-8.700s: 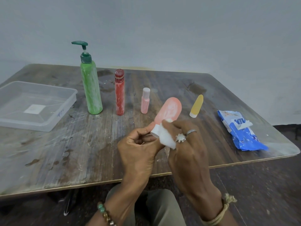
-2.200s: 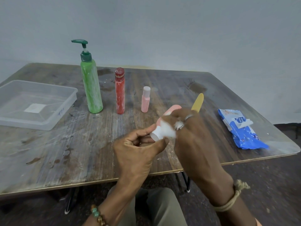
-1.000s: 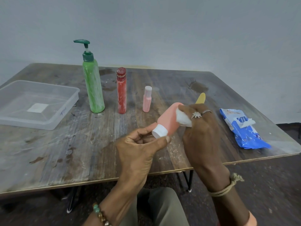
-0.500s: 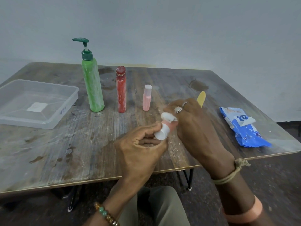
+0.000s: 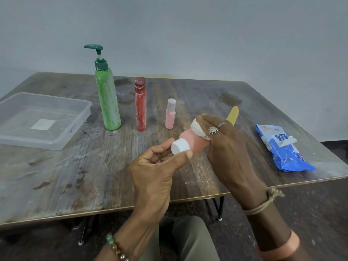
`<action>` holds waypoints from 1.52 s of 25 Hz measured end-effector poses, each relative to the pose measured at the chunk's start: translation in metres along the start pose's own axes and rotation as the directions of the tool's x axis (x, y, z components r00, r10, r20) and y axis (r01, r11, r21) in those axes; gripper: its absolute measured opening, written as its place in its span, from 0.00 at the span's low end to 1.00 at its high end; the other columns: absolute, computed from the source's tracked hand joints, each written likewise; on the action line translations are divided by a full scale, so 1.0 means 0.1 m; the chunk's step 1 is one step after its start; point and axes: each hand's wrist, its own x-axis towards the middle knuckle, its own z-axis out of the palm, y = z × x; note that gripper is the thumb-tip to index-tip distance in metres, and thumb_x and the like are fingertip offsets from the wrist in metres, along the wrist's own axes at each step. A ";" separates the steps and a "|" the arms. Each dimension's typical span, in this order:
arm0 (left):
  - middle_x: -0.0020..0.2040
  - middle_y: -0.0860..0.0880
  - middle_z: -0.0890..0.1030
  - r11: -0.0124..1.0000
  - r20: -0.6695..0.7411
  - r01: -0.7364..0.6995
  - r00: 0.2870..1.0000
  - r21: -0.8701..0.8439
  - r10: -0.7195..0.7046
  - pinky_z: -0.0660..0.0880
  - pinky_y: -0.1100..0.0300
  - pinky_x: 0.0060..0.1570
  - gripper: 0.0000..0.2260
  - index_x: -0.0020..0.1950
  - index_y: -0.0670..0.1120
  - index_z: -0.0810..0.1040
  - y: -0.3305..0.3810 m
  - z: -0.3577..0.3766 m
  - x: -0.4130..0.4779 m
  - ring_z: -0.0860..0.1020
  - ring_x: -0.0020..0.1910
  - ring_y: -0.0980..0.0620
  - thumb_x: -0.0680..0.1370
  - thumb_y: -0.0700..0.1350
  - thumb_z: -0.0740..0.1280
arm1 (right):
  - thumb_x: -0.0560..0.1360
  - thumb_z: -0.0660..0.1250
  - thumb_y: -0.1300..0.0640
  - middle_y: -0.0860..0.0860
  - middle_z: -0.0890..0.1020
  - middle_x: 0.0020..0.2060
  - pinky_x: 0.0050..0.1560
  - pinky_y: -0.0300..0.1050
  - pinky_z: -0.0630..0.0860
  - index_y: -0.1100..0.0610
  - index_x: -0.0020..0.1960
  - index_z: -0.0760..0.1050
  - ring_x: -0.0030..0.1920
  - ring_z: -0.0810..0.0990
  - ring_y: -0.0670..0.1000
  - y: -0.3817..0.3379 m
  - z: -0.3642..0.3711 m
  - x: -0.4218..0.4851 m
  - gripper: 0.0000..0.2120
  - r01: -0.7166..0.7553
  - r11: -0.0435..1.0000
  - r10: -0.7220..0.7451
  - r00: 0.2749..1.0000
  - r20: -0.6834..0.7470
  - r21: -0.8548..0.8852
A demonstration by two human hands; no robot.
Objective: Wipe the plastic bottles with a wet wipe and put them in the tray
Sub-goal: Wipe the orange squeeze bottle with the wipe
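Observation:
My left hand [image 5: 158, 170] pinches the white cap end of a salmon-pink squeeze bottle [image 5: 192, 141], held above the table's front part. My right hand [image 5: 224, 147] wraps a white wet wipe [image 5: 197, 129] round the bottle's upper body. On the table stand a tall green pump bottle [image 5: 108, 102], a red bottle [image 5: 140, 106] and a small pink bottle [image 5: 170, 115]. A yellow tube [image 5: 233, 113] shows behind my right hand, partly hidden. The clear plastic tray [image 5: 62, 142] sits at the far left with nothing but a white label in it.
A blue wet-wipe pack [image 5: 282, 147] lies near the table's right edge. The worn wooden table [image 5: 75, 176] has its front edge close to my lap. A grey wall stands behind it.
The wipe has slid from the bottle's cap end up to its far end, baring the pink body. My left hand keeps its hold on the cap.

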 end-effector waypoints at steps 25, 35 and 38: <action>0.43 0.36 0.84 0.633 0.295 0.677 0.735 -0.377 -0.610 0.79 0.67 0.28 0.17 0.51 0.33 0.81 0.12 0.04 -0.13 0.82 0.29 0.52 0.66 0.41 0.74 | 0.74 0.68 0.71 0.51 0.81 0.61 0.62 0.27 0.67 0.57 0.64 0.78 0.59 0.78 0.42 -0.20 -0.04 0.10 0.20 -0.121 0.950 0.212 0.926 -0.313 0.287; 0.46 0.41 0.85 0.606 0.252 0.626 0.767 -0.491 -0.590 0.80 0.66 0.30 0.19 0.57 0.36 0.81 0.13 -0.04 0.06 0.84 0.34 0.53 0.68 0.42 0.74 | 0.69 0.72 0.77 0.53 0.82 0.60 0.59 0.40 0.77 0.63 0.62 0.78 0.60 0.80 0.47 -0.44 0.02 -0.52 0.24 -0.056 0.909 0.134 0.977 -0.163 0.412; 0.47 0.40 0.85 0.682 0.239 0.599 0.798 -0.419 -0.554 0.81 0.65 0.32 0.15 0.52 0.36 0.83 0.12 0.02 0.03 0.84 0.39 0.51 0.67 0.39 0.74 | 0.67 0.71 0.79 0.55 0.80 0.61 0.62 0.37 0.74 0.63 0.60 0.80 0.61 0.80 0.50 -0.35 -0.01 -0.35 0.24 -0.040 0.948 0.135 0.948 -0.288 0.314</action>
